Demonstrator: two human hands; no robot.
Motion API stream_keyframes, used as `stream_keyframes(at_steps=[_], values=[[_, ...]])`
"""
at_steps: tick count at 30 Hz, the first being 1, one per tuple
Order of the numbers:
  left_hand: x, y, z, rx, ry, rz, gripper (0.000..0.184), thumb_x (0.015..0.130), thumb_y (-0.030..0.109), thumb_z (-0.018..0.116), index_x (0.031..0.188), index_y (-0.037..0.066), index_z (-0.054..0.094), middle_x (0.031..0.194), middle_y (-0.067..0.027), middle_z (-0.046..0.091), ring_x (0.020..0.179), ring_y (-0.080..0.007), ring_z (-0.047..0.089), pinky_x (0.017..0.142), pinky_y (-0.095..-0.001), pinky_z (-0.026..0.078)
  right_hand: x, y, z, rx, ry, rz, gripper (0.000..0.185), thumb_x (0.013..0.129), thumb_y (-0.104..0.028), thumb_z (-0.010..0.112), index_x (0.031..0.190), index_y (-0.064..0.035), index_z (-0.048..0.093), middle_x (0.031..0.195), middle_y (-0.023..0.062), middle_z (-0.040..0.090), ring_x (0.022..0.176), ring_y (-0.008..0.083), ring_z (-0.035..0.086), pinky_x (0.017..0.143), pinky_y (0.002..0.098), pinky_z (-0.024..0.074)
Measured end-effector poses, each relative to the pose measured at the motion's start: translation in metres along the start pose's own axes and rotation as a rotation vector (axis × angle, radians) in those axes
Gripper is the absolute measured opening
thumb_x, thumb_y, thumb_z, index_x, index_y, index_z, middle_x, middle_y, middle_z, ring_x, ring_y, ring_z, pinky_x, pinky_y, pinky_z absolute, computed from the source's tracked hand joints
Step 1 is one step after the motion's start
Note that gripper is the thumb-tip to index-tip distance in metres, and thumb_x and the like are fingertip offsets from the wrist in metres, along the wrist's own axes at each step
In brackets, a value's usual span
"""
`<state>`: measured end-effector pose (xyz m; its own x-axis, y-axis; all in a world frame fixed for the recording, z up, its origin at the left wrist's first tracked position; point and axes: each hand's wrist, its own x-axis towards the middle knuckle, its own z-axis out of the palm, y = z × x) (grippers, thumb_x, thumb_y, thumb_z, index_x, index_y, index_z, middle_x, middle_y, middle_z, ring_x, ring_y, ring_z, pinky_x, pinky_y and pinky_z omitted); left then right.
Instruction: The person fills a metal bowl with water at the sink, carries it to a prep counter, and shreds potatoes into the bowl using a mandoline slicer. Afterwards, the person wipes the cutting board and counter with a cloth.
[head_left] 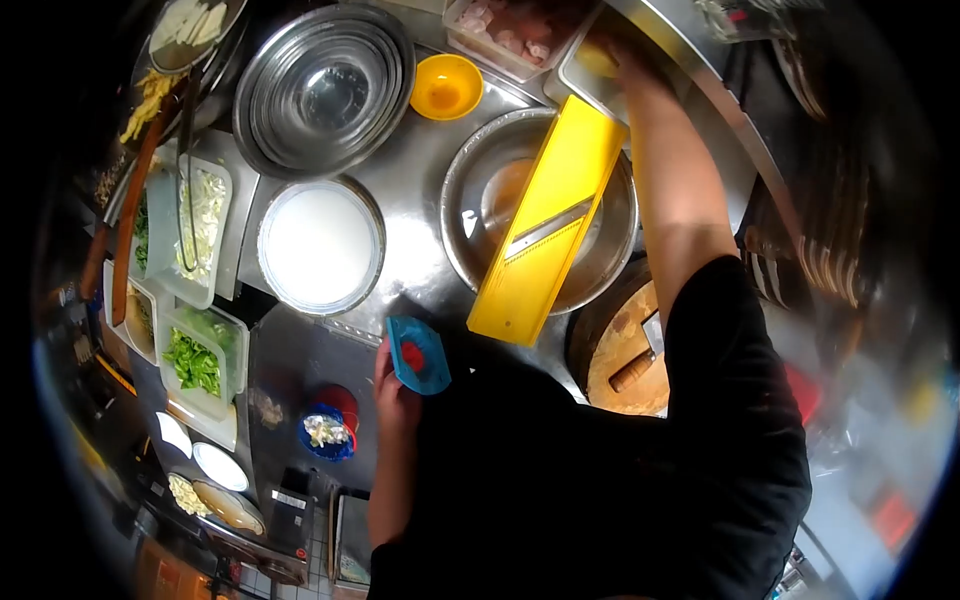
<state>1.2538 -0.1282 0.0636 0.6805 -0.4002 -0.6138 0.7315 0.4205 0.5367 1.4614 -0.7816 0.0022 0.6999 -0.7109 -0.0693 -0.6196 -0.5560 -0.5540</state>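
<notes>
My left hand (386, 378) is closed on the edge of a blue plastic holder (432, 362) with a red centre, close to my body. My right hand (622, 62) reaches far forward into a pale rectangular container (578, 82), at a yellowish piece of food (598, 58). Its fingers are too dim and hidden to show whether they grip it. Between my arms, a yellow mandoline slicer (575, 185) with a slanted metal blade lies across a steel bowl (462, 180).
Nested steel bowls (270, 110), a yellow bowl (447, 87) and a round container of white contents (320, 245) stand on the left. A cleaver (632, 372) rests on a round chopping block (610, 385) at right. Tubs of cut greens (193, 362) line the far left.
</notes>
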Motion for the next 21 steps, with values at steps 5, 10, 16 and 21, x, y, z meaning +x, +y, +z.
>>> stream_keyframes(at_steps=[5,10,16,21], values=[[0.0,0.007,0.001,-0.018,0.018,-0.033,0.065,0.086,0.008,0.054,0.149,0.0,0.042,0.14,-0.016,0.056,0.129,-0.0281,0.055,0.112,-0.0422,0.043,0.01,0.038,0.001,0.241,-0.07,-0.003,0.045,0.095,-0.033,0.064,0.134,-0.0116,0.062,0.137,0.0088,0.06,0.129,0.0238,0.054,0.098,0.0499,0.0486],[-0.004,0.027,0.018,0.066,-0.038,-0.006,0.062,0.087,0.006,0.051,0.148,0.0,0.043,0.14,-0.0162,0.056,0.129,-0.0282,0.056,0.111,-0.0415,0.044,-0.034,0.0,-0.042,0.908,-0.079,0.335,0.041,0.097,-0.035,0.062,0.132,-0.0142,0.063,0.134,0.0071,0.061,0.125,0.0252,0.057,0.092,0.0518,0.0519],[-0.004,0.061,0.052,0.163,-0.062,0.164,0.06,0.09,-0.002,0.051,0.149,0.0,0.043,0.141,-0.0159,0.056,0.13,-0.0267,0.055,0.111,-0.0395,0.044,-0.13,-0.028,-0.109,1.461,-0.383,0.475,0.051,0.099,-0.037,0.062,0.139,-0.0063,0.053,0.131,0.013,0.063,0.116,0.0306,0.064,0.093,0.0496,0.0543],[0.017,0.093,0.128,0.742,-0.255,0.388,0.065,0.087,-0.013,0.059,0.148,0.002,0.047,0.131,-0.0101,0.055,0.113,-0.0172,0.058,0.099,-0.0309,0.051,-0.255,-0.071,-0.139,1.544,-0.433,0.399,0.063,0.095,-0.037,0.068,0.144,-0.0025,0.047,0.133,0.0176,0.062,0.118,0.0329,0.065,0.099,0.0506,0.0543]])
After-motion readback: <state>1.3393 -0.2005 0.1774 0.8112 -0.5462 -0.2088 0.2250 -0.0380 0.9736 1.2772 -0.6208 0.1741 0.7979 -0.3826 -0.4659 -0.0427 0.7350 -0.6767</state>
